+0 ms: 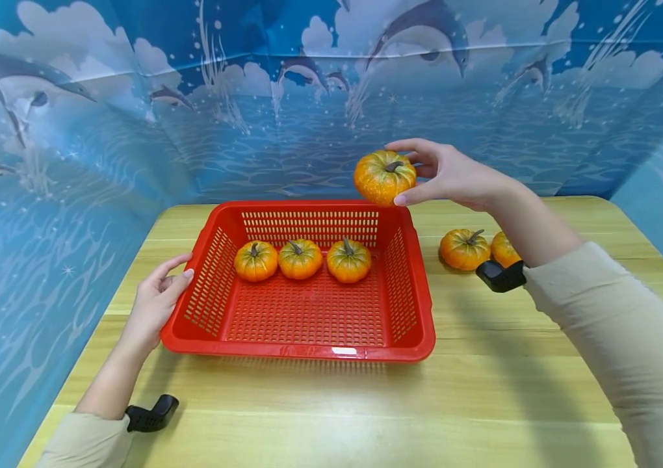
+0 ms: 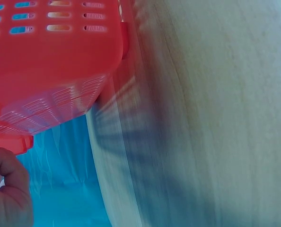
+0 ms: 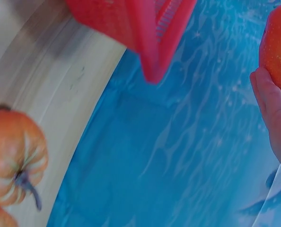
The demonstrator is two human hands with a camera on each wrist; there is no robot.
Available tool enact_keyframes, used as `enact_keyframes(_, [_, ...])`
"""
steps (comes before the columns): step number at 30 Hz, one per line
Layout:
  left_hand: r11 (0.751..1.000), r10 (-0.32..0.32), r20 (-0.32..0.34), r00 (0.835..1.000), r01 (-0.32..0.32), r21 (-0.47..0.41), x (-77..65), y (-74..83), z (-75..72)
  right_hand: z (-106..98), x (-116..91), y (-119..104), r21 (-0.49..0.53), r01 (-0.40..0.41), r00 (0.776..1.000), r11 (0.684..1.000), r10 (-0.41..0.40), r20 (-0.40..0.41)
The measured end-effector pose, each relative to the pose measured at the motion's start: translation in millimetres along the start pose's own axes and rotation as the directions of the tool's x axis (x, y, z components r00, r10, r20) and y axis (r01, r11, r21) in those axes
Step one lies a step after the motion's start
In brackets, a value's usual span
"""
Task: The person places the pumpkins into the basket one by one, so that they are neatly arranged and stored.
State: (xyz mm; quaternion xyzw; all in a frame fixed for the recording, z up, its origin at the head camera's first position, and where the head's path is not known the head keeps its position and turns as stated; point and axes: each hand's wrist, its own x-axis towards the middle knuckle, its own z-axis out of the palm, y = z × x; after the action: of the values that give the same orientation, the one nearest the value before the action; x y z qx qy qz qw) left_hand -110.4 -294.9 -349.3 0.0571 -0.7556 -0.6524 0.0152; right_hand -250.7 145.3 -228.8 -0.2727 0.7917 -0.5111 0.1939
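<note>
My right hand (image 1: 447, 174) holds a small orange pumpkin (image 1: 384, 177) between thumb and fingers, above the back right corner of a red plastic basket (image 1: 308, 351). The same pumpkin (image 3: 278, 49) shows at the right edge of the right wrist view, with part of the hand beside it. My left hand (image 1: 157, 300) grips the left rim of the basket, thumb on the rim. In the left wrist view part of this hand (image 2: 10, 189) appears at the lower left, by the rim. Inside the basket, three pumpkins (image 1: 299, 259) sit in a row towards the back.
On the wooden table (image 1: 308, 416), right of the basket, stands a pumpkin (image 1: 463, 249) beside another pumpkin (image 1: 504, 249) partly hidden by the right forearm. A blue curtain (image 1: 285, 130) with dolphins hangs behind the table and along its sides.
</note>
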Motion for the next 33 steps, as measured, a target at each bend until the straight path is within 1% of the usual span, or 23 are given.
enact_keyframes(5, [1.000, 0.003, -0.003, 1.000, -0.003, 0.026, -0.4, 0.5, 0.5, 14, 13, -7, 0.038, 0.022, 0.998, 0.999, -0.024, 0.054])
enact_keyframes(9, [1.000, -0.002, -0.005, 1.000, 0.002, 0.021, -1.8, 1.5, 0.4, 29, 24, -13, 0.064, 0.034, 0.994, 0.997, -0.041, 0.102])
enact_keyframes(14, [1.000, -0.003, -0.004, 1.000, 0.003, 0.026, -2.4, 2.3, 0.7, 49, 37, -17, 0.057, 0.044, 0.986, 0.997, -0.053, 0.159])
enact_keyframes(19, [1.000, -0.007, -0.004, 1.000, 0.007, 0.023, -1.1, 1.6, 1.3, 69, 49, -16, 0.046, 0.065, 0.971, 0.997, -0.074, 0.229])
enact_keyframes(25, [1.000, -0.008, -0.005, 1.000, 0.008, 0.023, -0.3, 1.6, 1.6, 91, 60, -16, 0.027, 0.126, 0.950, 0.992, -0.128, 0.283])
enact_keyframes(28, [1.000, -0.008, -0.007, 1.000, 0.009, 0.024, -0.9, 2.0, 1.8, 102, 65, -16, 0.020, 0.125, 0.943, 0.992, -0.125, 0.308])
enact_keyframes(33, [1.000, -0.010, -0.009, 1.000, 0.010, 0.014, -1.5, 2.2, 1.9, 121, 71, -14, -0.003, 0.092, 0.937, 0.996, -0.086, 0.339])
